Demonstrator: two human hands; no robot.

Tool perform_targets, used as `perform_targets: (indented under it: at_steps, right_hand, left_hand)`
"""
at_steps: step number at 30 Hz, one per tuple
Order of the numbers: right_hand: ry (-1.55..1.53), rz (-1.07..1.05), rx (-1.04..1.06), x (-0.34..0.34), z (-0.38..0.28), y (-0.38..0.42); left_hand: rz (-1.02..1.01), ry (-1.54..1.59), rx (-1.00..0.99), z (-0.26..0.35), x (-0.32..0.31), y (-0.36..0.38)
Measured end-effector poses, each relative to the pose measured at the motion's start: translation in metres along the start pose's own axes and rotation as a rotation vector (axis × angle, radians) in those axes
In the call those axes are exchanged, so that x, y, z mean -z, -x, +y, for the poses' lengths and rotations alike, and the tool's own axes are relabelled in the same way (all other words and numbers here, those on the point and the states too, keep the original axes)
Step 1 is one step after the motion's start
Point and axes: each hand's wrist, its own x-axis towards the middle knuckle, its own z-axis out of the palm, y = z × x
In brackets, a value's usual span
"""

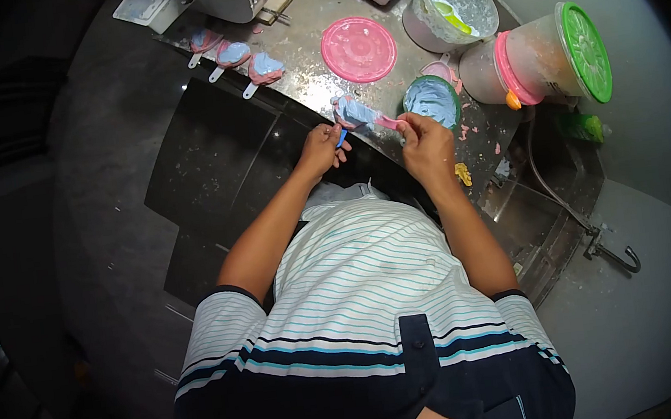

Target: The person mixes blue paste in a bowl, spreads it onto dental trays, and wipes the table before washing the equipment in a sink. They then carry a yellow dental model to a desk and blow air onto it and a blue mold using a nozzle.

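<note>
My left hand [324,150] is closed on the blue handle of a dental impression tray [340,117], held over the counter's front edge. Pink and light-blue material covers the tray. Between the fingers of my right hand [429,147] is the pink handle of a spatula [389,123]. Its blade, smeared with blue paste, lies against the material on the tray, so where one ends and the other begins is hard to see. Just beyond my right hand stands a green mixing bowl [456,108] coated inside with light-blue paste.
Several filled impression trays [264,68] line the counter's left edge. A pink lid [359,49] lies mid-counter. Behind stand an open tub [419,27] with a green scoop and containers with pink and green lids [586,52]. A sink [534,217] with a tap [614,254] is at right.
</note>
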Motion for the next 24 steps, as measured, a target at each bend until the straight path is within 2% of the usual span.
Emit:
perform_targets:
  at_steps: [2, 5, 14, 24]
  right_hand:
    - [0.181, 0.036, 0.242, -0.006, -0.009, 0.003]
    - [0.217, 0.091, 0.346, -0.015, -0.013, 0.009]
    - [0.251, 0.133, 0.457, -0.025, -0.011, 0.019]
    - [0.262, 0.137, 0.464, -0.025, -0.012, 0.012]
  left_hand:
    - [-0.076, 0.03, 0.038, 0.007, 0.001, 0.004]
    - [-0.096, 0.024, 0.021, 0.003, 0.001, 0.001]
    - [-0.082, 0.046, -0.041, -0.003, -0.001, -0.002]
    - [-0.003, 0.092, -0.084, -0.004, -0.007, 0.002]
